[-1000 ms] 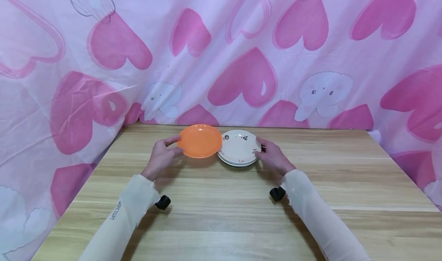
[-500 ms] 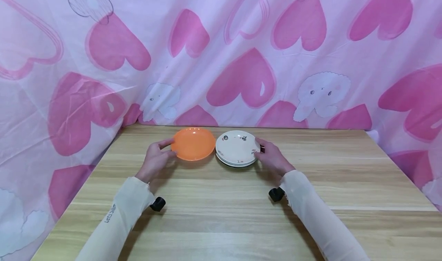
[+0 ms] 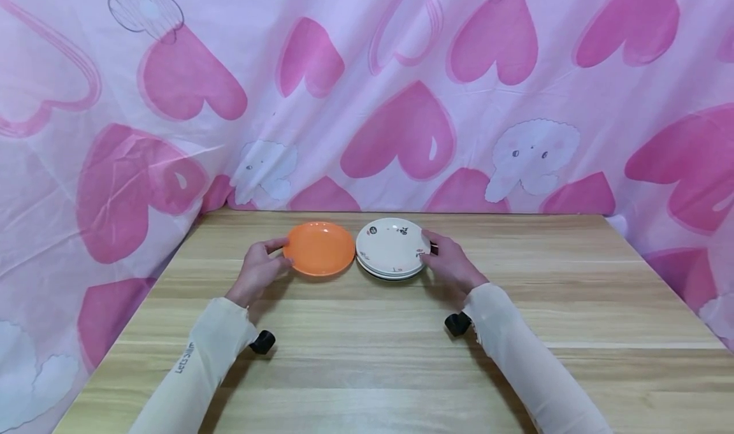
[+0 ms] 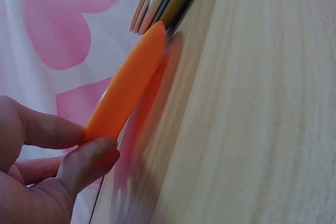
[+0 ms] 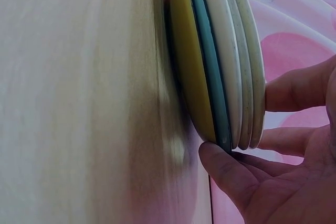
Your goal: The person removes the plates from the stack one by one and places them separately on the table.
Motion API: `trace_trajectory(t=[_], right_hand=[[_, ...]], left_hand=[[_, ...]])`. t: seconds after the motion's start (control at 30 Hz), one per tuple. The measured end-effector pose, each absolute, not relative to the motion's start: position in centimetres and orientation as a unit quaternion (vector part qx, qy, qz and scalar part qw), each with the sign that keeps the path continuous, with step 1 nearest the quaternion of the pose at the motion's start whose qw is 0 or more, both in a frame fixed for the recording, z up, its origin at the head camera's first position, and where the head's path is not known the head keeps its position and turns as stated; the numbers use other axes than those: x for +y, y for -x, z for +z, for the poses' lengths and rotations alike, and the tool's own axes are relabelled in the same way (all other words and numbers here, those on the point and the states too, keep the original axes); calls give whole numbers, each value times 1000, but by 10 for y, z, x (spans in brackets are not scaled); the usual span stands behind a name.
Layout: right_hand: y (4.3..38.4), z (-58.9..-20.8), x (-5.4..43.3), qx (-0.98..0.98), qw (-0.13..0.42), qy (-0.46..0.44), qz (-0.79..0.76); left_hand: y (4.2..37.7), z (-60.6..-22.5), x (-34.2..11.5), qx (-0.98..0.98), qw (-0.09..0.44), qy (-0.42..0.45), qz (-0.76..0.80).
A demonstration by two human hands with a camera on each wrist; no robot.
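Observation:
My left hand [image 3: 258, 271] pinches the near-left rim of an orange plate [image 3: 320, 249] between thumb and fingers. In the left wrist view the orange plate [image 4: 128, 85] is seen edge-on, slightly tilted close over the table, its far rim right at the base of a stack. That stack of plates [image 3: 390, 246] has a white plate with small printed pictures on top. My right hand [image 3: 453, 262] grips its right edge. From the right wrist the layers show: a yellow plate [image 5: 186, 56] lowest, a teal plate [image 5: 212, 77] above, then several whitish plates [image 5: 252, 77]. The right thumb sits at the lower rims, fingers at the upper ones.
A light wood-grain table [image 3: 367, 357] spreads in front of both arms. Behind it, and along the left and right, hangs a pink cloth [image 3: 395, 134] printed with hearts. A small black device [image 3: 264, 342] is strapped at each wrist.
The orange plate, held in my left hand, has moved left off its overlap with the stack, then come down and nearer to the table. My right hand stays on the stack.

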State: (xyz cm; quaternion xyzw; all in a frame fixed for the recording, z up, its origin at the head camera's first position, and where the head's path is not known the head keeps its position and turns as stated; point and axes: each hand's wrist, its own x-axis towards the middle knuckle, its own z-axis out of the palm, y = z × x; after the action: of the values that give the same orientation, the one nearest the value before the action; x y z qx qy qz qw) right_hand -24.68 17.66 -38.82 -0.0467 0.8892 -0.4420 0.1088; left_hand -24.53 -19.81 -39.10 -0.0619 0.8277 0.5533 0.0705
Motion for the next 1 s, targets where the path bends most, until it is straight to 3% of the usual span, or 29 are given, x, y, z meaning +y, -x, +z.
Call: trace_trajectory(t=[0.73,1.0], right_hand=[[247,-388,176,890,112,42,-441],[247,-391,178,896,88,65,-431]], left_hand=[[247,-393,-198,839,100,52,533],[247,-392,-198,850,99,41,515]])
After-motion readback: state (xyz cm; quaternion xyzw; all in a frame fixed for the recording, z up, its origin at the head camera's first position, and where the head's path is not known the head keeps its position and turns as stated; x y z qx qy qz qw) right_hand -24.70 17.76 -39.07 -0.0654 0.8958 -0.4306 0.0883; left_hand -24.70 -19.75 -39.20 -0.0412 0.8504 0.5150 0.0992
